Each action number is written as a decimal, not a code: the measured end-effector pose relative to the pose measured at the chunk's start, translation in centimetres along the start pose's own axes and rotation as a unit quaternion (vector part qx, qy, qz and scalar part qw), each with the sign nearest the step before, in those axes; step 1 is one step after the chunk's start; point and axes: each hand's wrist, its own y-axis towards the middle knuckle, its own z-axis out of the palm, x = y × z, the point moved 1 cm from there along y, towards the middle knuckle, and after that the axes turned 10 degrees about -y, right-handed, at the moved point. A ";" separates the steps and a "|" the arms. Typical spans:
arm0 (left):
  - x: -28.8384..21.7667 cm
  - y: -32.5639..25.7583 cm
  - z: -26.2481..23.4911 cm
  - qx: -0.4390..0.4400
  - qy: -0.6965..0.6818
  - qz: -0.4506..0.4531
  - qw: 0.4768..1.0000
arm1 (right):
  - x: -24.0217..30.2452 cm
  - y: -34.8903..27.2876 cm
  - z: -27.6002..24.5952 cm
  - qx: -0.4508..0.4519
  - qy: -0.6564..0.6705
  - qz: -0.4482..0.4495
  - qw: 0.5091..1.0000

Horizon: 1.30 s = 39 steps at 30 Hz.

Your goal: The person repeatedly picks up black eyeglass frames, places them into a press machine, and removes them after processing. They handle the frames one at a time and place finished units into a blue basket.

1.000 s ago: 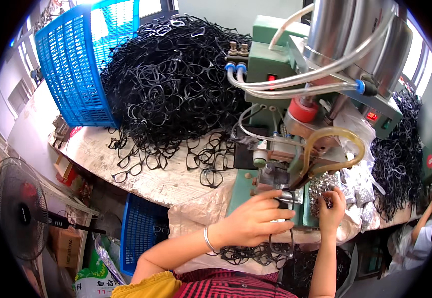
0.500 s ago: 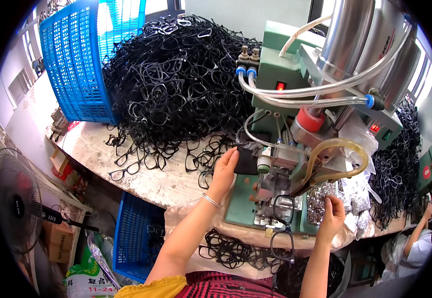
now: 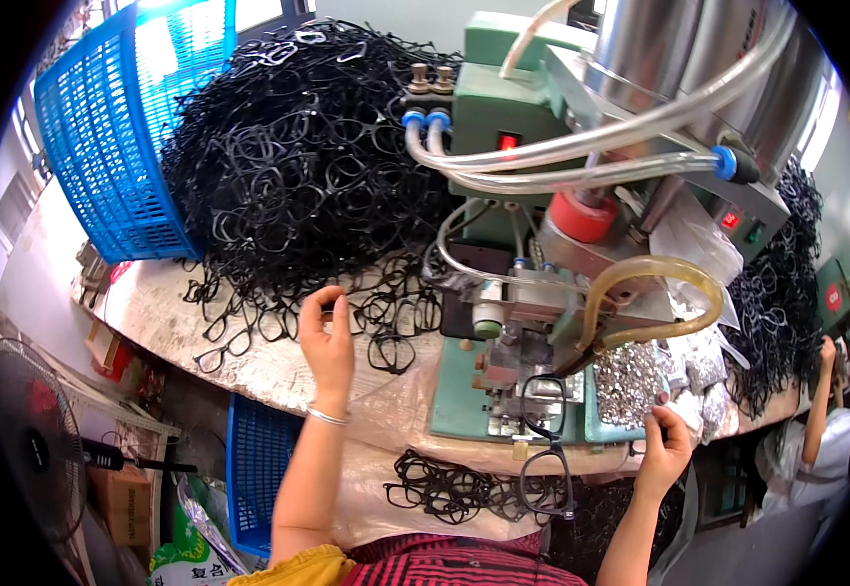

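My left hand (image 3: 325, 337), with a bracelet on its wrist, hovers at the near edge of a large heap of black eyeglass frames (image 3: 308, 166). Its thumb and forefinger are curved apart, and I see nothing held between them. Closed in a pinch, my right hand (image 3: 664, 451) is beside the green tray of small shiny metal parts (image 3: 628, 386); whatever its fingertips grip is too small to make out. Between my hands, one black eyeglass frame (image 3: 546, 479) hangs at the front of the green bench machine (image 3: 464, 391), its upper rim against the metal fixture.
Clear hoses (image 3: 581, 176) and a yellowish tube (image 3: 659, 273) loop over the machine. More frames (image 3: 445, 488) lie near my lap. A blue basket (image 3: 112, 137) leans by the heap; another blue basket (image 3: 254, 469) sits below. A fan (image 3: 29, 439) stands left; a co-worker (image 3: 811, 439) is right.
My left hand has moved left, away from the machine to the edge of the heap. My right hand has shifted slightly down in view. The view itself has turned a little.
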 end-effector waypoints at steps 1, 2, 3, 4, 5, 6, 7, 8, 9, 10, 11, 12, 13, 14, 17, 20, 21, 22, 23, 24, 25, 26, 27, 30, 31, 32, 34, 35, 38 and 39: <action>-0.2 0.4 -0.3 0.056 0.079 0.042 0.994 | 1.3 -0.5 -0.1 0.015 0.008 -0.021 1.000; -0.5 0.8 0.0 0.115 0.155 0.089 0.977 | 3.2 -0.9 0.3 0.027 0.018 -0.040 0.999; -0.7 0.9 0.7 0.162 0.185 0.124 0.961 | 5.1 -0.9 0.9 0.033 -0.011 -0.086 0.996; -1.0 1.1 1.2 0.205 0.217 0.160 0.941 | 7.2 -0.6 2.1 0.065 -0.017 -0.128 0.990; -1.3 1.2 1.8 0.249 0.245 0.196 0.916 | 9.6 0.0 3.0 0.088 -0.028 -0.187 0.978; -1.5 1.2 2.4 0.283 0.265 0.183 0.903 | 11.1 0.8 4.2 0.105 -0.019 -0.222 0.969; -1.8 1.2 2.9 0.316 0.282 0.174 0.889 | 12.0 1.5 5.3 0.100 -0.001 -0.256 0.961; -1.7 1.0 3.2 0.346 0.299 0.166 0.873 | 12.3 2.0 6.7 0.098 0.027 -0.244 0.964; -0.8 0.3 2.8 0.382 0.327 0.167 0.848 | 11.2 2.2 8.3 0.094 0.080 -0.213 0.969; 1.0 -0.7 1.9 0.382 0.379 0.194 0.820 | 10.2 1.9 9.2 0.130 0.098 -0.152 0.975; 3.2 -1.0 0.5 0.379 0.387 0.139 0.829 | 10.8 1.1 9.4 0.132 0.133 -0.115 0.975; 3.9 -1.3 -0.6 0.343 0.422 0.156 0.825 | 11.3 0.6 9.6 0.136 0.169 -0.080 0.973; 3.1 -1.2 -1.2 0.336 0.426 0.168 0.823 | 11.4 0.4 9.8 0.140 0.190 -0.061 0.970; 1.8 -1.0 -1.7 0.332 0.432 0.181 0.819 | 11.4 0.3 9.7 0.142 0.212 -0.038 0.966; 1.1 -0.2 -1.8 0.278 0.345 0.219 0.869 | 11.2 0.2 9.8 0.174 0.235 -0.010 0.956; 2.4 0.2 -3.6 0.078 0.082 -0.017 0.993 | 12.9 -0.1 9.7 0.203 0.273 0.001 0.940; 3.4 0.2 -4.3 0.021 -0.016 -0.079 0.997 | 13.5 -0.2 9.8 0.202 0.288 0.003 0.936; 4.9 -0.2 -5.2 -0.057 -0.065 -0.149 0.985 | 14.1 -0.4 9.6 0.201 0.301 0.005 0.932; 3.8 -0.9 -4.4 -0.082 -0.114 -0.187 0.972 | 14.6 -0.7 9.0 0.210 0.266 0.022 0.940; 2.3 -1.9 -3.5 -0.107 -0.162 -0.223 0.955 | 15.0 -1.0 8.5 0.208 0.272 0.011 0.939; -0.4 -2.7 -1.4 -0.095 -0.227 -0.192 0.950 | 15.2 -1.4 7.9 0.206 0.276 0.005 0.939; -3.6 -3.6 0.6 -0.087 -0.290 -0.162 0.939 | 15.1 -1.7 7.5 0.208 0.279 -0.001 0.938; -6.8 -4.5 2.0 0.002 -0.308 -0.115 0.944 | 15.0 -1.6 7.0 0.225 0.260 -0.016 0.939; -12.8 -6.4 4.9 0.237 -0.266 0.165 0.920 | 14.9 -0.5 6.4 0.253 0.178 -0.064 0.949; -14.2 -6.6 5.1 0.314 -0.197 0.256 0.893 | 14.3 0.1 5.9 0.263 0.128 -0.086 0.953; -14.9 -7.0 5.5 0.363 -0.183 0.275 0.871 | 12.6 1.0 5.8 0.167 -0.006 -0.246 0.955; -15.3 -7.4 6.7 0.438 -0.161 0.310 0.829 | 8.9 2.4 5.3 0.081 -0.193 -0.242 0.947; -14.9 -7.3 7.3 0.454 -0.139 0.318 0.821 | 6.3 3.4 4.9 0.070 -0.264 -0.207 0.939; -14.7 -7.4 8.0 0.488 -0.108 0.313 0.808 | 1.6 3.7 3.8 0.034 -0.324 -0.185 0.927; -14.7 -7.4 8.1 0.493 -0.102 0.311 0.806 | 0.8 3.6 3.8 0.029 -0.313 -0.187 0.931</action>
